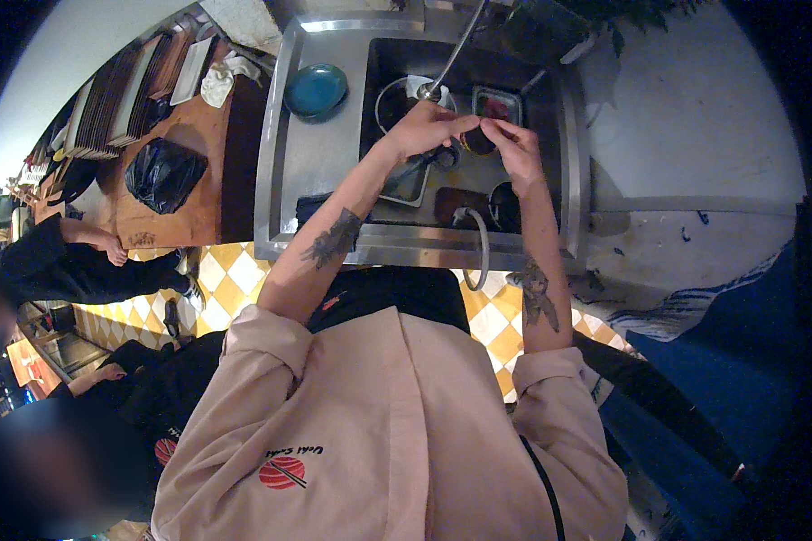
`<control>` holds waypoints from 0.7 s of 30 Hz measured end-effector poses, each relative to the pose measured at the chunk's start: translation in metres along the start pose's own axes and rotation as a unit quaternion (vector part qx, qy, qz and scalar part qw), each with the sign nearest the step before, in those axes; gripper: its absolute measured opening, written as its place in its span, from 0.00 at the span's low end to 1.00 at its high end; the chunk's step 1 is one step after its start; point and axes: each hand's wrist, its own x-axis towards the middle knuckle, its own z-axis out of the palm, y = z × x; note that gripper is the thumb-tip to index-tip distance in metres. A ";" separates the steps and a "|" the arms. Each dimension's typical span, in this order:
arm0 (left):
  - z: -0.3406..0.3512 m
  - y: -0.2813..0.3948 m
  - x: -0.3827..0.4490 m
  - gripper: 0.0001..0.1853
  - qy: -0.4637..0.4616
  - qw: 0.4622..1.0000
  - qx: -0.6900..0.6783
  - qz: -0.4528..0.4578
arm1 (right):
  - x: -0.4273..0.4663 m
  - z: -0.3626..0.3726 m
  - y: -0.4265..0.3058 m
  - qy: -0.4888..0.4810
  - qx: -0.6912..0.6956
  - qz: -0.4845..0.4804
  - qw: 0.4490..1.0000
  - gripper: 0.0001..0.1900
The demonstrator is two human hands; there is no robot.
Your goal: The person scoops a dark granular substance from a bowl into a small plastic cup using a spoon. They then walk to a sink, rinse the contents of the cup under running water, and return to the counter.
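Observation:
Both my hands are over a stainless steel sink [342, 182], with their fingertips meeting. My left hand [427, 130] is bent inward just below the spray head [429, 92] of the tap. My right hand [516, 150] has its thumb and forefinger drawn together against the left fingertips. Whether something small is pinched between them cannot be made out. Past my fingers, a metal container [497, 103] in the basin holds something red. A round vessel with a pale rim lies under the tap. Below my left hand is a rectangular metal pan [409, 193].
A blue-green plate [316, 90] rests on the left drainboard. A grey hose [482, 250] hangs over the sink's front edge. Left of the sink, a wooden counter [176, 230] carries a black plastic bag [166, 176], stacked trays [135, 91] and a cloth [229, 78]. Several people stand nearby.

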 end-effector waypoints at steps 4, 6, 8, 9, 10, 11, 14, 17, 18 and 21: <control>0.012 -0.016 -0.010 0.14 0.016 0.996 -0.085 0.020 | -0.003 0.013 0.004 0.086 0.027 0.005 0.996 0.14; 0.011 -0.025 -0.010 0.13 0.029 0.994 -0.104 0.027 | -0.006 0.021 0.008 0.088 0.058 -0.016 0.994 0.16; 0.007 -0.029 -0.007 0.12 0.022 0.995 -0.091 0.040 | -0.008 0.019 0.008 0.068 0.039 -0.004 0.997 0.16; 0.002 -0.029 -0.006 0.11 0.010 0.996 -0.068 0.048 | -0.011 0.013 0.001 0.047 0.005 0.019 0.999 0.15; -0.002 -0.029 -0.008 0.11 -0.002 0.998 -0.046 0.053 | -0.014 0.007 -0.004 0.024 -0.029 0.044 0.998 0.14; -0.008 -0.027 -0.005 0.12 -0.016 0.998 -0.006 0.060 | -0.011 0.002 -0.006 -0.009 -0.042 0.035 0.998 0.15; -0.017 -0.011 -0.007 0.13 -0.063 0.989 0.111 0.070 | -0.013 -0.005 -0.009 -0.093 -0.069 0.009 0.993 0.17; -0.018 -0.014 -0.004 0.14 -0.001 0.994 0.089 0.063 | -0.016 0.000 -0.022 -0.060 -0.069 0.040 0.995 0.19; -0.013 -0.007 -0.004 0.16 0.041 0.989 0.113 0.089 | -0.010 -0.004 -0.015 -0.041 -0.030 0.062 0.997 0.19; 0.000 -0.016 -0.010 0.13 0.025 0.995 -0.056 0.079 | -0.005 0.003 0.003 0.040 0.089 0.116 0.988 0.18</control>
